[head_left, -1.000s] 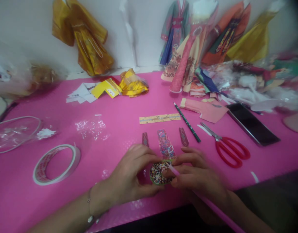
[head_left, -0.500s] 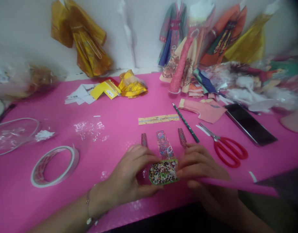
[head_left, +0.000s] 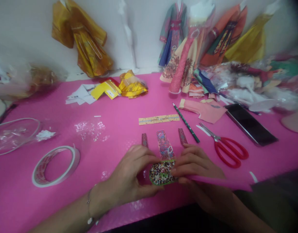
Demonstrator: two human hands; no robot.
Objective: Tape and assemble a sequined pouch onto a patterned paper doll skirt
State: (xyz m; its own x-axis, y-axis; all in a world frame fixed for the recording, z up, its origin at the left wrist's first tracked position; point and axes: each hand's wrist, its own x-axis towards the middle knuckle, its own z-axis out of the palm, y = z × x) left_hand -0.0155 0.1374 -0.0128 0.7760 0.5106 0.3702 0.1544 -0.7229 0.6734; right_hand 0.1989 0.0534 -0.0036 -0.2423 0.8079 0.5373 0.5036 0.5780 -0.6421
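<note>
My left hand grips the left end of a small green-rimmed container filled with tiny many-coloured beads, thumb below and fingers above. Over its right side, my right hand is closed around a long pink stick, whose outer end is blurred and points right. The stick's inner tip is hidden behind my fingers, which are at the beads. Just beyond the container lies a pink patterned strip, with a dark red patterned strip to its left and another dark strip to its right.
A beige strip, a dark green pencil, red-handled scissors and a phone lie on the pink table. At left are a tape roll and scattered clear gems. Doll dresses stand along the wall.
My right hand and the pink stick have shifted left, further over the bead container. The left hand and container have stayed almost still.
</note>
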